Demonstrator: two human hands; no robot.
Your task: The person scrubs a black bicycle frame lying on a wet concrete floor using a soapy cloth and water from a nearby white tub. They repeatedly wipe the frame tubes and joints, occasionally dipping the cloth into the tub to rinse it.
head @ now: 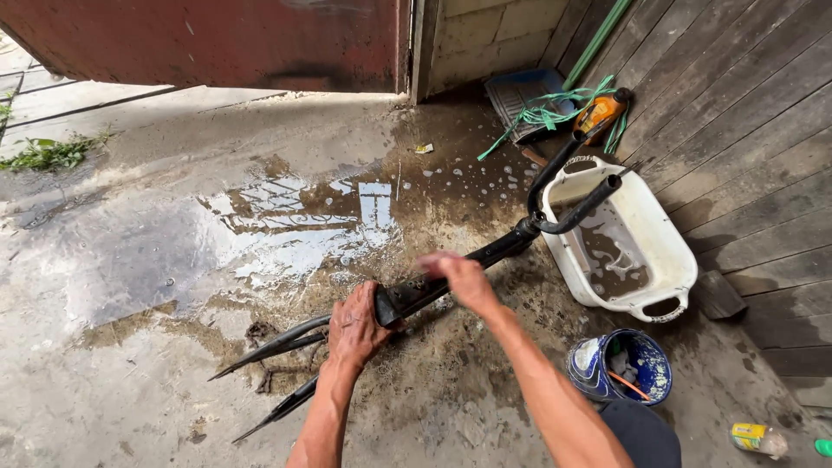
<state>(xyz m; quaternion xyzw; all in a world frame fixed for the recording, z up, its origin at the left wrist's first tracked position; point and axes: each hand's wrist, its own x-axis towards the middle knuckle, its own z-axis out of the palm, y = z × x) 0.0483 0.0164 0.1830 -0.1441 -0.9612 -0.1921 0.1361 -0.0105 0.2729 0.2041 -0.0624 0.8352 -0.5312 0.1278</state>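
head view, left hand (354, 325) gripping bike frame (451, 276)

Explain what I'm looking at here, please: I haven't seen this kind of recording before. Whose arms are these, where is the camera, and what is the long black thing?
The single picture comes from a camera worn on a person's head, looking down, so the two bare arms rising from the bottom edge are that person's own. The left hand grips a black bicycle frame part, a tube with fork-like prongs pointing lower left and curved tubes at its far end. The right hand rests on top of the tube; it is blurred, so its grip is unclear. The part lies over wet, muddy concrete ground with a puddle. To the right stand a white plastic tub holding dirty water and a blue bucket. Behind the tub lie green cord and an orange bottle, beside a wooden wall.
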